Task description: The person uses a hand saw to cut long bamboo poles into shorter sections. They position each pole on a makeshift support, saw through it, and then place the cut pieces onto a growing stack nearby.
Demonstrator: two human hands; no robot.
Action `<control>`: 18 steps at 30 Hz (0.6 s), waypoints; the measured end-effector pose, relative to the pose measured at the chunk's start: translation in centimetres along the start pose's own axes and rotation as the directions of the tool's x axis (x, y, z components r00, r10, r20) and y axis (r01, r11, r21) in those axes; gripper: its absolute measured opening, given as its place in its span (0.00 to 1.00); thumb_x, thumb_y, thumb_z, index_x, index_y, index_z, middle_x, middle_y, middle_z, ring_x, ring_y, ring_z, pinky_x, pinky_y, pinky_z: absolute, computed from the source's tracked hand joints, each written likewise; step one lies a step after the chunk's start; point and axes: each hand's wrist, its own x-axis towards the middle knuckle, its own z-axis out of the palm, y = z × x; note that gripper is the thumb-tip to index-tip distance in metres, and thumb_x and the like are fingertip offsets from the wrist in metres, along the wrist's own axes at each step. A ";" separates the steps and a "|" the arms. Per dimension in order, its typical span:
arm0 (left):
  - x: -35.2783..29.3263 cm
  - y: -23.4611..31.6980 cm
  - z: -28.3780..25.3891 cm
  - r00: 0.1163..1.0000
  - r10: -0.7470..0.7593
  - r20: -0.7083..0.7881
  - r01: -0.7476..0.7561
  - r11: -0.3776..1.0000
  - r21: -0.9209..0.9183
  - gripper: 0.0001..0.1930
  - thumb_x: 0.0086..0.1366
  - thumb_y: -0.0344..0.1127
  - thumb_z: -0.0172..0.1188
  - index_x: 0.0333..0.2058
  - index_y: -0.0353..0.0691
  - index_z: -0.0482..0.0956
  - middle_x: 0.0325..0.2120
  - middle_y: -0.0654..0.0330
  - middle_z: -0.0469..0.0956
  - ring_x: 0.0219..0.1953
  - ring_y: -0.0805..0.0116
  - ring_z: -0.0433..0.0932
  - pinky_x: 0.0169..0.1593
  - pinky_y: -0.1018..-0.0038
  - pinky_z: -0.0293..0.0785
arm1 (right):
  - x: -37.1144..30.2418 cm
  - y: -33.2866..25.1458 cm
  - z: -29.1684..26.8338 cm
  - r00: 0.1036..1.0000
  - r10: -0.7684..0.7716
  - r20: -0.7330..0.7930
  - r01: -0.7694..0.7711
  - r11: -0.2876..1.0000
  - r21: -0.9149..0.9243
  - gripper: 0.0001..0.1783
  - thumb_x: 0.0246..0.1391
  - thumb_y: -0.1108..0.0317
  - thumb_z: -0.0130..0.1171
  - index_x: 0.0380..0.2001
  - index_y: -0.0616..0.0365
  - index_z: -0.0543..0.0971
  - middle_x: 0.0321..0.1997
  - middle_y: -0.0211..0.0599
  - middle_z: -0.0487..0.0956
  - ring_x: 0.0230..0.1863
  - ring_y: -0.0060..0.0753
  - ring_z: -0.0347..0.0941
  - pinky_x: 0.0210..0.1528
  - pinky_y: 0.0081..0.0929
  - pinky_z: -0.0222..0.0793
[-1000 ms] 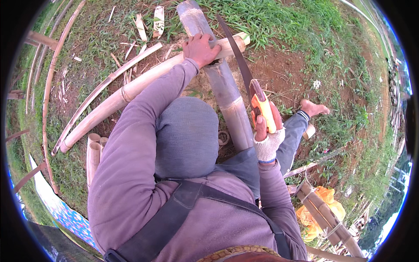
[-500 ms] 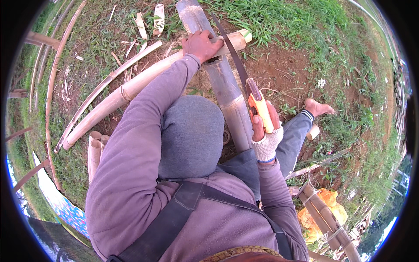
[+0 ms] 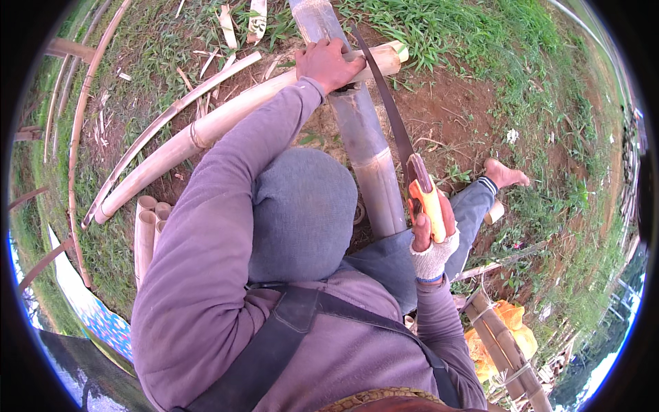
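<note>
My left hand is closed over a pale bamboo pole, close to its cut right end. That pole lies across a thick grey bamboo trunk, which has a dark opening just below the crossing. In my right hand, which wears a white fingerless glove, is a handsaw with an orange and brown handle. Its long dark curved blade points away from me and passes the pale pole just right of my left hand. Whether the teeth are in the bamboo I cannot tell.
A split bamboo strip lies left of the pole. Several short bamboo tubes stand by my left arm. My bare foot rests on the soil at right. Tied bamboo pieces and an orange bag sit at lower right.
My right hand has drawn the saw back toward me and slightly right. My left hand keeps its hold on the pale pole, and the whole view has shifted a little.
</note>
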 end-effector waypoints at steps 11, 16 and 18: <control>0.0 0.4 -0.2 0.999 0.035 -0.012 -0.035 0.998 0.044 0.35 0.66 0.71 0.60 0.54 0.45 0.86 0.53 0.52 0.85 0.63 0.48 0.79 0.69 0.46 0.63 | 6.8 1.9 5.8 0.996 -0.079 0.037 0.081 0.995 -0.061 0.27 0.68 0.68 0.67 0.67 0.65 0.77 0.55 0.54 0.87 0.51 0.48 0.88 0.53 0.38 0.83; -0.2 -0.2 -0.1 0.999 0.038 -0.008 -0.038 0.999 0.023 0.34 0.66 0.70 0.60 0.52 0.45 0.86 0.52 0.52 0.85 0.62 0.48 0.79 0.66 0.47 0.64 | -2.5 0.5 -1.2 0.992 0.068 0.104 -0.059 0.994 -0.090 0.34 0.72 0.55 0.64 0.68 0.73 0.73 0.57 0.54 0.87 0.54 0.46 0.88 0.58 0.38 0.82; -0.3 0.0 0.1 0.998 0.050 -0.028 -0.050 0.999 0.009 0.32 0.67 0.69 0.59 0.51 0.45 0.86 0.51 0.52 0.85 0.61 0.48 0.80 0.65 0.47 0.64 | -3.0 0.5 -0.8 0.989 0.103 0.108 -0.109 0.993 0.048 0.32 0.72 0.57 0.64 0.68 0.72 0.73 0.56 0.55 0.87 0.53 0.46 0.88 0.57 0.38 0.83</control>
